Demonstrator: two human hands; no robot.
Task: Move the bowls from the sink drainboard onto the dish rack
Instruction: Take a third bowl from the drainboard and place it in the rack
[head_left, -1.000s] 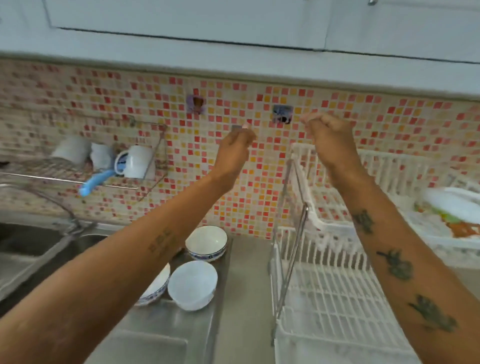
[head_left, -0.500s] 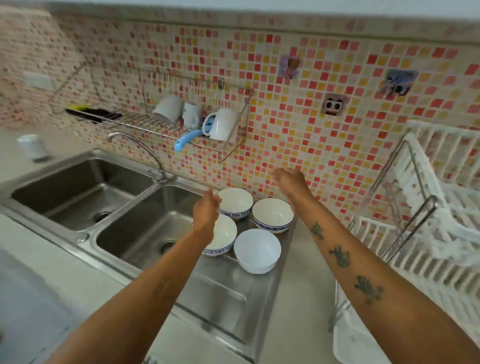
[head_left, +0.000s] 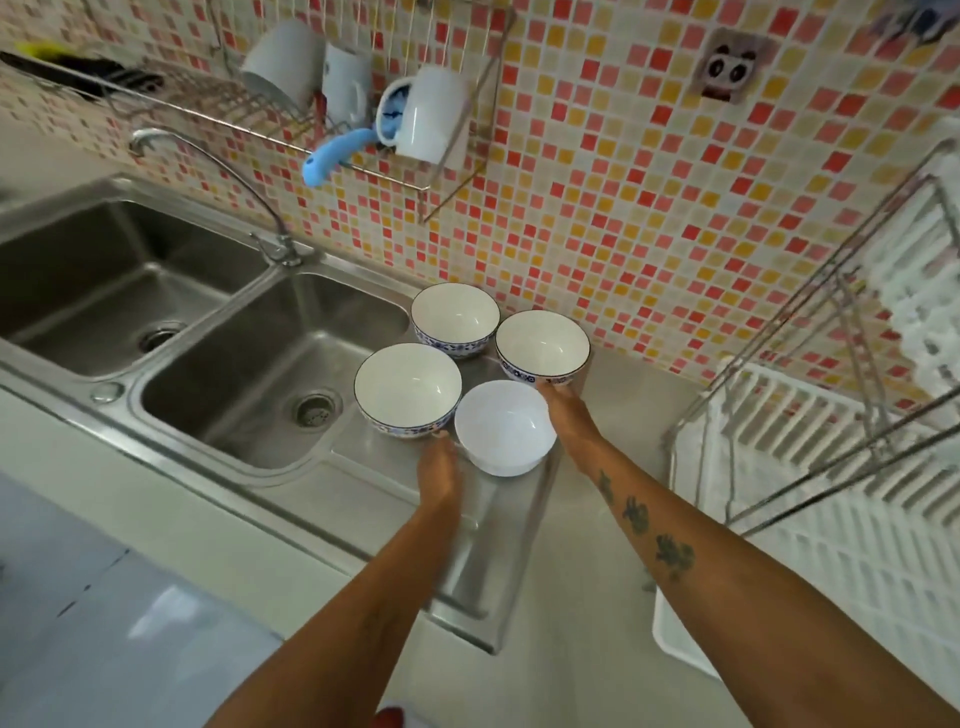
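Four round glazed bowls (head_left: 457, 374) on steel drainboard (head_left: 363, 483) | my left hand (head_left: 439, 475) touches blue-rimmed bowl (head_left: 408, 389), grip unclear | my right hand (head_left: 566, 410) touches patterned bowl (head_left: 543, 345), grip unclear

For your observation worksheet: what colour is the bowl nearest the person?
Plain white bowl, no blue pattern; clearest in the head view.

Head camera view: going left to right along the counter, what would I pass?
Left sink basin → right sink basin → blue-patterned bowl at the left hand → plain white bowl → bare steel counter → white dish rack.
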